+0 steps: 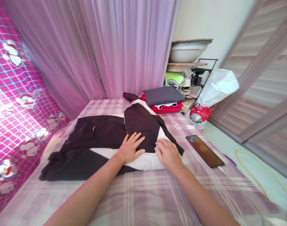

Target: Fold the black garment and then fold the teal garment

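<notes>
A black and white jacket lies folded across the plaid bed sheet, with one black panel turned over its middle and a zipper line along that panel's edge. My left hand rests flat on the black and white cloth, fingers spread. Close to the right edge of the jacket, my right hand has its fingers bent and its thumb near them, closed on the white part of the cloth. The fabric under both hands is hidden.
Folded clothes are stacked at the bed's far edge. A phone with a cable lies to the right. Behind stand a rack with basins and shoes, and a white bag. Purple curtains hang at the back.
</notes>
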Demonstrator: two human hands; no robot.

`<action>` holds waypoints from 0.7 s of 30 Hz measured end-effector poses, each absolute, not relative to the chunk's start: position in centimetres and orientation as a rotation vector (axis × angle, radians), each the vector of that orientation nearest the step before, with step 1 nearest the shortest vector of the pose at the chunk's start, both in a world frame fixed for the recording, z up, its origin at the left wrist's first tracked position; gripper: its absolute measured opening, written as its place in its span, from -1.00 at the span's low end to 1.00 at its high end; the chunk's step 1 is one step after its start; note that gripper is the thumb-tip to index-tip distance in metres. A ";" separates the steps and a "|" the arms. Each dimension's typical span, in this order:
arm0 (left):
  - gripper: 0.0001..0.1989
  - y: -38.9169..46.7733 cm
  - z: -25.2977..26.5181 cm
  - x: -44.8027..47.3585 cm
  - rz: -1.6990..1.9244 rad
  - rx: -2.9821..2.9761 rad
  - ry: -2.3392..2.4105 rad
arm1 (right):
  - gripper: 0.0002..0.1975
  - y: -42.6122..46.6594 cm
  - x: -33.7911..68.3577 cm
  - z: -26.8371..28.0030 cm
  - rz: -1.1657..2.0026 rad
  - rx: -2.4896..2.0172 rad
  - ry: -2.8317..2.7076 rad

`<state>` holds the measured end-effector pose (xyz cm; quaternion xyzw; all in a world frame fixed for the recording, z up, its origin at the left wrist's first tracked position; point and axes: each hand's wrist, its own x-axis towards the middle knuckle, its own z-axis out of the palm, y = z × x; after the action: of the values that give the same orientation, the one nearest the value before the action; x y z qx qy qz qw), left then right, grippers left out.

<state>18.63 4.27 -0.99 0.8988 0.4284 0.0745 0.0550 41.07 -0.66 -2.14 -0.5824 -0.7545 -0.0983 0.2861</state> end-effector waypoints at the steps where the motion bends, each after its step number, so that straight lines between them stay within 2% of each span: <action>1: -0.35 4.5 -1.1 18.7 0.232 2.704 1.287 | -0.74 -0.4 40.8 -1.7 -0.282 -1.571 -2.020; 5: -0.36 5.1 -0.8 18.9 0.253 2.656 1.247 | -0.62 0.8 39.1 -0.9 -0.341 -1.596 -2.020; 12: -0.45 2.4 1.0 16.7 0.315 2.755 1.377 | -0.51 1.5 37.1 -3.0 -0.219 -1.952 -2.141; 18: -0.50 -1.8 1.1 8.4 0.484 2.657 1.958 | -0.48 1.4 37.3 -2.6 -0.198 -1.988 -2.157; 21: -0.47 -2.9 -0.2 4.2 0.437 2.463 2.226 | -0.47 1.5 37.3 -2.8 -0.194 -1.979 -2.160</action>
<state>4.20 -2.87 -0.18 0.7316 0.6612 0.1299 -0.1033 37.28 1.49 -2.78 -0.6705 -0.7318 -0.0658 0.1029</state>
